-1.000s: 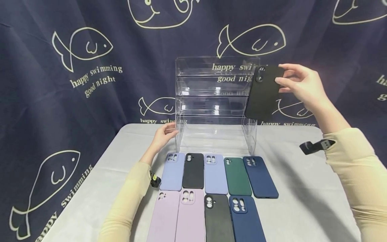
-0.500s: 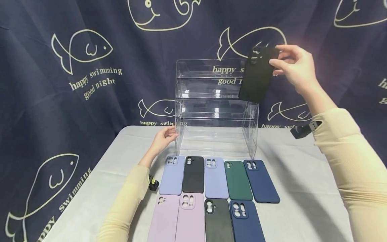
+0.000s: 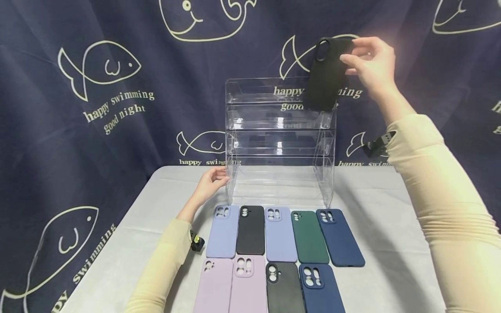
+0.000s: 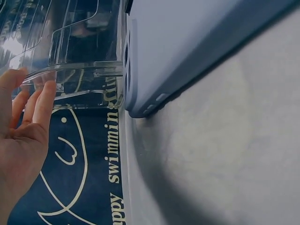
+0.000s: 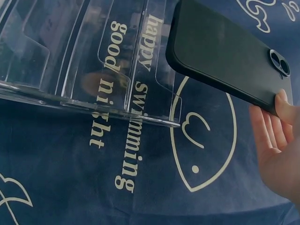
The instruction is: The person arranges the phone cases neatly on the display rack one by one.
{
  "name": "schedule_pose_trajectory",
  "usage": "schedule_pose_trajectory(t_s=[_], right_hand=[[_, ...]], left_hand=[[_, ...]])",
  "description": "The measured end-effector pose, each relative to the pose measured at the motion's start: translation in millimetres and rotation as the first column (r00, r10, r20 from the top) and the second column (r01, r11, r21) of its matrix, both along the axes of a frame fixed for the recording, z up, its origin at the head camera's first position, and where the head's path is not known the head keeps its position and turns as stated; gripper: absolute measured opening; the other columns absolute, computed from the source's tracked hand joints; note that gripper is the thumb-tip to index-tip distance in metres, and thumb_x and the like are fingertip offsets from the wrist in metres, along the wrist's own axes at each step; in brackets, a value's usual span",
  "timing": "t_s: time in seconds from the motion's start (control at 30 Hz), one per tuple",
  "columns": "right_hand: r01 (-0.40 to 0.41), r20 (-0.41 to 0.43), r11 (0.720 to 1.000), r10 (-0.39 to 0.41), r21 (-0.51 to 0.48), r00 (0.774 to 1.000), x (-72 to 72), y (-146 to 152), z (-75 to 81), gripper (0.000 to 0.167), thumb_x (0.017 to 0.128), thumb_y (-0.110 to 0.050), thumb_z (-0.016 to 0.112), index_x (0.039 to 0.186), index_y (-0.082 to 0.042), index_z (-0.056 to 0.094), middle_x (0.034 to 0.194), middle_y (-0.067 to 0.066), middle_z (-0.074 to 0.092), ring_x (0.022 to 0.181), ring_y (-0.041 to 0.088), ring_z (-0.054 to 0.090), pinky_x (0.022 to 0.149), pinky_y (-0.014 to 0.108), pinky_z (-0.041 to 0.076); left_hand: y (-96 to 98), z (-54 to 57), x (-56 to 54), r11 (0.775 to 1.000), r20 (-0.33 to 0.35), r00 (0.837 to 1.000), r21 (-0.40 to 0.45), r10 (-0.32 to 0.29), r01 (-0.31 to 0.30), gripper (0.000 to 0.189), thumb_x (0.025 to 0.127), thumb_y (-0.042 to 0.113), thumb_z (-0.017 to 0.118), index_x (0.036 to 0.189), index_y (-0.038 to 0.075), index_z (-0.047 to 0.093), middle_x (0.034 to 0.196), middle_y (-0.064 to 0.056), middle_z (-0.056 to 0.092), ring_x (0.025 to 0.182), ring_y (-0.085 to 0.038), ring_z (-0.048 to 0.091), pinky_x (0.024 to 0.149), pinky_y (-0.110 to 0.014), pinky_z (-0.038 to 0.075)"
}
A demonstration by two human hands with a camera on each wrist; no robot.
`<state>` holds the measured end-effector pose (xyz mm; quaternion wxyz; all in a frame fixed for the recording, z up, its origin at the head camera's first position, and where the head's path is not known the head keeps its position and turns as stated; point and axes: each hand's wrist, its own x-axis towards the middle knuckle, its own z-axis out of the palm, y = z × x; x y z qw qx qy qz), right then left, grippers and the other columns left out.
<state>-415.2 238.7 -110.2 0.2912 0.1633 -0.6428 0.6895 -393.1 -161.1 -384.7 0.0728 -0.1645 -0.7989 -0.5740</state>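
On the white cloth-covered table (image 3: pixel 133 234), a clear plastic tiered rack (image 3: pixel 279 129) stands before the navy fabric curtain (image 3: pixel 117 174). 2 rows of rectangular phone cases lie before the rack. Farther row, left to right: leftmost light-blue case (image 3: pixel 222 239), matte black case (image 3: pixel 251 234), central light-blue case (image 3: pixel 281 239), dark-green case (image 3: pixel 311 241), dark-blue case (image 3: pixel 342 243). Nearer row: left lilac case (image 3: pixel 214 287), right lilac case (image 3: pixel 248 291), charcoal-black case (image 3: pixel 285 291), navy-blue case (image 3: pixel 325 300). A raised black rectangular case (image 3: pixel 326 82) is at the rack's upper right corner.

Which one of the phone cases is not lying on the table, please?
The black phone case that the right hand pinches near the top of the clear rack; all other cases lie flat on the table.
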Motion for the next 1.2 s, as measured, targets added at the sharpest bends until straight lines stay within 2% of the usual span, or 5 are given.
schedule_pose_trajectory(t_s=[0.17, 0.43, 0.57, 0.93, 1.2], right_hand=[[0.072, 0.031, 0.997, -0.073, 0.016, 0.997, -8.2, -9.6, 1.4, 0.032, 0.073, 0.009, 0.07, 0.098, -0.009, 0.062, 0.075, -0.001, 0.058, 0.06, 0.004, 0.061, 0.051, 0.015, 0.055], [0.119, 0.05, 0.993, -0.12, 0.019, 0.991, -20.3, -23.4, 11.2, 0.031, 0.075, 0.006, 0.07, 0.1, -0.009, 0.061, 0.076, -0.002, 0.059, 0.063, 0.003, 0.06, 0.051, 0.013, 0.054], [0.143, 0.059, 0.989, -0.145, 0.025, 0.988, -26.8, -29.2, 15.4, 0.03, 0.076, 0.005, 0.071, 0.1, -0.009, 0.061, 0.076, -0.004, 0.058, 0.064, 0.003, 0.059, 0.051, 0.011, 0.053], [0.226, 0.003, 0.972, -0.227, 0.069, 0.974, -44.3, -37.4, 9.2, 0.028, 0.079, 0.0, 0.071, 0.101, -0.013, 0.059, 0.079, -0.007, 0.056, 0.061, 0.0, 0.057, 0.053, 0.01, 0.051], [0.135, 0.046, 0.99, -0.138, 0.047, 0.989, -53.5, -46.6, -4.2, 0.025, 0.08, 0.003, 0.069, 0.102, -0.008, 0.065, 0.075, -0.004, 0.058, 0.064, 0.004, 0.059, 0.056, 0.011, 0.054]], left_hand=[[-2.4, -1.1, 4.6, 1.0, 0.009, 1.0, -0.026, 0.013, -0.013, 0.041, 0.087, 0.006, 0.064, 0.125, -0.004, 0.05, 0.114, -0.025, 0.061, 0.097, -0.024, 0.061, 0.081, -0.018, 0.053], [-2.6, -0.3, 7.9, 1.0, 0.001, 1.0, -0.003, -0.013, 0.013, 0.043, 0.088, 0.004, 0.063, 0.126, -0.008, 0.047, 0.117, -0.03, 0.058, 0.105, -0.038, 0.058, 0.083, -0.021, 0.053], [-1.7, 0.9, 9.5, 1.0, 0.001, 1.0, -0.019, -0.006, 0.006, 0.042, 0.087, 0.003, 0.063, 0.126, -0.007, 0.048, 0.117, -0.029, 0.058, 0.103, -0.035, 0.059, 0.084, -0.023, 0.054], [1.0, -0.5, 15.7, 0.999, -0.004, 1.0, -0.042, -0.016, 0.016, 0.041, 0.087, 0.006, 0.064, 0.124, -0.004, 0.049, 0.117, -0.026, 0.059, 0.104, -0.037, 0.059, 0.092, -0.042, 0.052], [0.3, -5.1, 21.1, 0.999, -0.006, 1.0, -0.05, -0.009, 0.009, 0.038, 0.087, 0.004, 0.064, 0.121, -0.006, 0.05, 0.115, -0.026, 0.06, 0.102, -0.033, 0.06, 0.091, -0.038, 0.053]])
